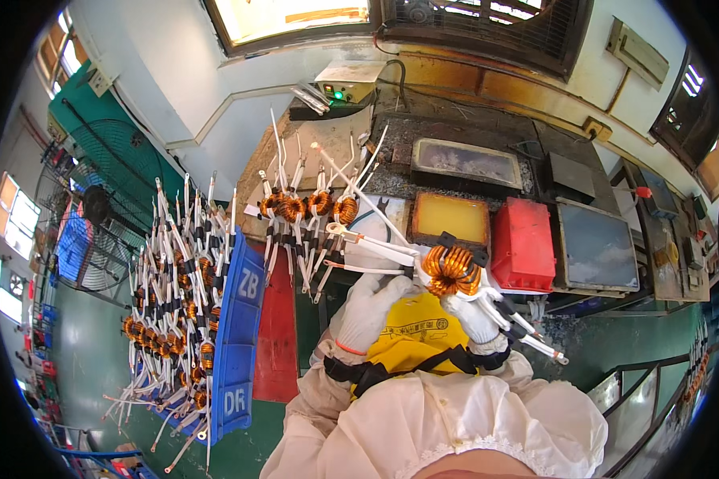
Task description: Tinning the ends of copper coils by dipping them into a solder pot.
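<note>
Head view: copper-wound coil [451,270] held up in front of the workbench [327,132]

The coil sits at the middle of the person's reach, just above the right hand [473,319] and near the yellow-filled tray [453,215]. White leads [382,246] run out of it to both sides, some ending in metal lugs. The right hand, in a white glove, is curled closed beneath the ring and appears to have hold of its underside and the leads there; the coil hides part of the fingers. The left hand [367,315], also gloved, is half closed just below the leads on that side; whether it grips one cannot be told.

The ring is probably dense for its size and quite rigid, its windings smooth enough to slip a little against a glove. The leads look bendable but springy, and so likely to swing and snag. The coating on the copper may scratch. The sound hold would be around the ring's body, with the leads gathered close to it, rather than out by the lugs.

More such coils stand in the blue bin [244,319].
</note>
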`<state>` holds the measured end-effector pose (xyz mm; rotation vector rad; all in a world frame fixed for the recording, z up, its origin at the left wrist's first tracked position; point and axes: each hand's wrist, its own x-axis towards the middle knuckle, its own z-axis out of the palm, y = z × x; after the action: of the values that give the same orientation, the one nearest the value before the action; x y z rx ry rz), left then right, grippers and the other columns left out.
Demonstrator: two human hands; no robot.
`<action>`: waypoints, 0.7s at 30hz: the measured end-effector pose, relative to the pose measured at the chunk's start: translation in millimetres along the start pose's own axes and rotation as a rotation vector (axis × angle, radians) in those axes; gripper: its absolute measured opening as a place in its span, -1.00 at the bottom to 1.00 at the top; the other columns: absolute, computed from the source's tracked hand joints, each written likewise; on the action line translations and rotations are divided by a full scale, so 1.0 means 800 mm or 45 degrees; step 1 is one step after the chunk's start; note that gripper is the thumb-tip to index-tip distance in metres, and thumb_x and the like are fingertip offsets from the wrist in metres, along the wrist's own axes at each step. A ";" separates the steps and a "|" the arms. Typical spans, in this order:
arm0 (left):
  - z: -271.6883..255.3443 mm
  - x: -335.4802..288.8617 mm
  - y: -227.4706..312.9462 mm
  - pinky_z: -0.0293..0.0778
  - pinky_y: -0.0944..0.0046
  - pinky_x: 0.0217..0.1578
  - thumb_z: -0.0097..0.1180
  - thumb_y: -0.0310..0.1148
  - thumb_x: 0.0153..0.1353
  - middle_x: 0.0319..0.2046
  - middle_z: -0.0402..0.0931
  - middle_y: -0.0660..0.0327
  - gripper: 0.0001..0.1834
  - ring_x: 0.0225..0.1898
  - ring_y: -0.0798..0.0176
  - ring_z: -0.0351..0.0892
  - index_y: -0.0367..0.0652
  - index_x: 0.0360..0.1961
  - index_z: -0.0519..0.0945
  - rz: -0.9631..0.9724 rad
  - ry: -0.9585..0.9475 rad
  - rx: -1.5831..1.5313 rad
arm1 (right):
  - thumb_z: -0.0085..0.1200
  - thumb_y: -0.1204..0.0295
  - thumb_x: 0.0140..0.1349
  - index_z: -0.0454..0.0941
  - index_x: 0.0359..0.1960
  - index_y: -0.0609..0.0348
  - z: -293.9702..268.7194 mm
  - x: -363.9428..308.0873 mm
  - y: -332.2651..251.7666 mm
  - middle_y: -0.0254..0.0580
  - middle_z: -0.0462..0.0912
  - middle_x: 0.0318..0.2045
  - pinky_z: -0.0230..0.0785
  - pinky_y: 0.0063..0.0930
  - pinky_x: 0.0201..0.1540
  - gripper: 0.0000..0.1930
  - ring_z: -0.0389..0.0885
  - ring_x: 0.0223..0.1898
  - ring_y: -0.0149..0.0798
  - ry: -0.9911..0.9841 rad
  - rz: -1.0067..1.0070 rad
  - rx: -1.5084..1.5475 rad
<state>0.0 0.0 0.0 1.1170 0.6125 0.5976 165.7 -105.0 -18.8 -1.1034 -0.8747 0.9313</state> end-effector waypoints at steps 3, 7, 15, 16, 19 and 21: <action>0.018 -0.007 0.013 0.43 0.17 -0.04 -0.04 -0.50 0.21 -0.07 0.43 0.07 -0.55 -0.10 0.16 0.50 -0.31 0.15 0.27 0.061 -0.065 -0.395 | 0.18 0.35 0.09 0.24 0.11 0.19 -0.010 -0.007 0.016 -0.22 0.49 -0.04 0.37 -0.52 -0.03 -0.44 0.50 -0.09 -0.32 0.062 0.167 0.087; 0.029 -0.009 0.020 0.44 0.18 -0.07 -0.06 -0.47 0.24 -0.16 0.46 0.11 -0.60 -0.19 0.18 0.52 -0.31 0.11 0.30 0.147 -0.008 -0.481 | 0.13 0.41 0.12 0.45 -0.08 0.22 -0.020 -0.011 0.055 -0.27 0.52 -0.09 0.38 -0.55 -0.11 -0.68 0.49 -0.13 -0.40 0.042 0.205 0.231; 0.001 -0.004 0.015 0.50 0.32 -0.48 -0.20 -0.22 0.37 -0.32 0.49 0.13 -0.66 -0.44 0.31 0.51 -0.24 0.00 0.35 0.159 0.328 -0.007 | 0.09 0.42 0.14 0.36 0.02 0.18 -0.022 -0.017 0.036 -0.25 0.49 -0.06 0.34 -0.55 -0.05 -0.61 0.45 -0.07 -0.40 0.030 0.196 0.332; 0.002 -0.001 0.020 0.42 0.34 -0.56 -0.24 -0.15 0.37 -0.37 0.49 0.12 -0.64 -0.52 0.34 0.45 -0.23 -0.05 0.37 0.167 0.261 -0.210 | 0.09 0.39 0.13 0.36 0.03 0.18 -0.025 -0.017 0.037 -0.24 0.49 -0.05 0.35 -0.53 -0.04 -0.59 0.45 -0.06 -0.38 0.032 0.189 0.358; 0.009 -0.001 0.031 0.23 0.41 -0.69 -0.33 -0.01 0.38 -0.50 0.49 0.11 -0.56 -0.69 0.40 0.24 -0.19 -0.17 0.39 0.132 0.247 -0.380 | 0.10 0.30 0.13 0.33 0.04 0.17 -0.035 -0.019 0.044 -0.21 0.48 -0.05 0.36 -0.48 -0.03 -0.55 0.46 -0.06 -0.33 0.039 0.178 0.435; 0.003 0.001 0.025 0.21 0.41 -0.71 -0.32 -0.02 0.38 -0.45 0.50 0.14 -0.55 -0.68 0.40 0.22 -0.19 -0.11 0.39 0.081 0.178 -0.426 | 0.10 0.24 0.12 0.32 0.05 0.16 -0.042 -0.020 0.048 -0.19 0.48 -0.04 0.36 -0.45 -0.03 -0.52 0.47 -0.05 -0.30 0.045 0.172 0.486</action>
<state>-0.7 5.4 19.0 0.7875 0.5730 0.8061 184.0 -124.0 -65.5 -0.8520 -0.5669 1.1335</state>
